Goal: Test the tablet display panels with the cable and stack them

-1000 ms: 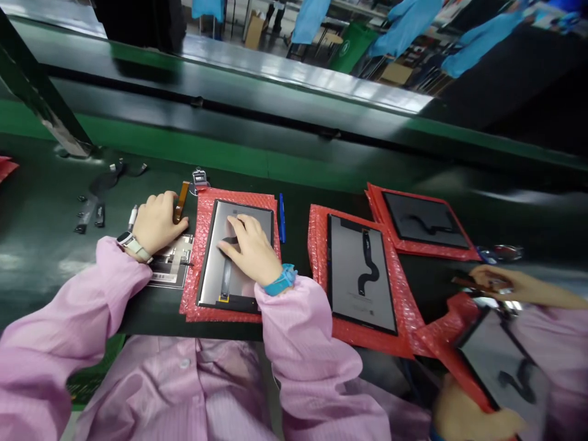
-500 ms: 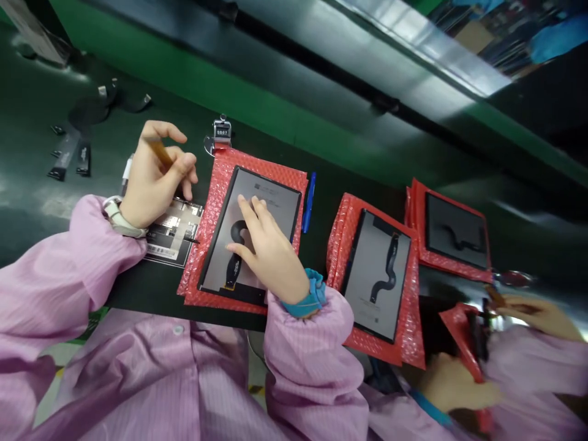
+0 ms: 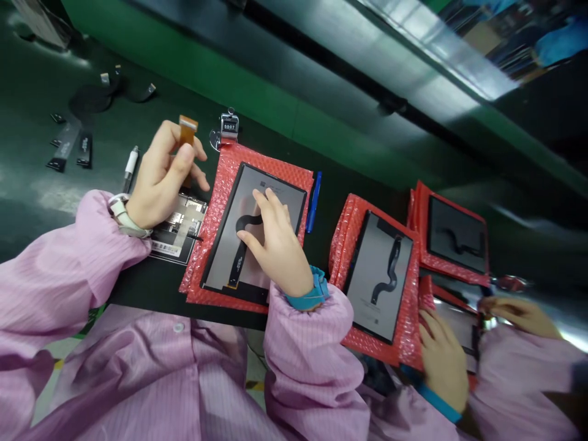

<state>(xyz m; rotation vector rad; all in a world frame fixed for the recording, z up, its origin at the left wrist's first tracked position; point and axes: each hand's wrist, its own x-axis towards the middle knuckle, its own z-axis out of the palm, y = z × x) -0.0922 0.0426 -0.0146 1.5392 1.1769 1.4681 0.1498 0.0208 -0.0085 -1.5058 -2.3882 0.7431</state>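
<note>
My left hand (image 3: pixel 162 177) is raised above the bench and pinches a short orange flex strip (image 3: pixel 187 130) between thumb and fingers. My right hand (image 3: pixel 274 239) lies flat on a grey display panel (image 3: pixel 234 245), its fingers pressing near the top of the black flex cable (image 3: pixel 242 240). The panel rests on a red bubble-wrap sheet (image 3: pixel 219 187). Under my left hand lies a small circuit board (image 3: pixel 177 229) on a printed label.
A tally counter (image 3: pixel 228 125), a blue pen (image 3: pixel 314 201) and a white pen (image 3: pixel 130 164) lie nearby. Loose black flex cables (image 3: pixel 73 144) lie at far left. Two more panels on red wrap (image 3: pixel 381 269) (image 3: pixel 454 236) lie to the right. A co-worker's hands (image 3: pixel 443 358) handle another panel.
My left hand has picked the orange flex strip off the bench and lifted it. My right hand slid up the panel. The co-worker laid their panel down.
</note>
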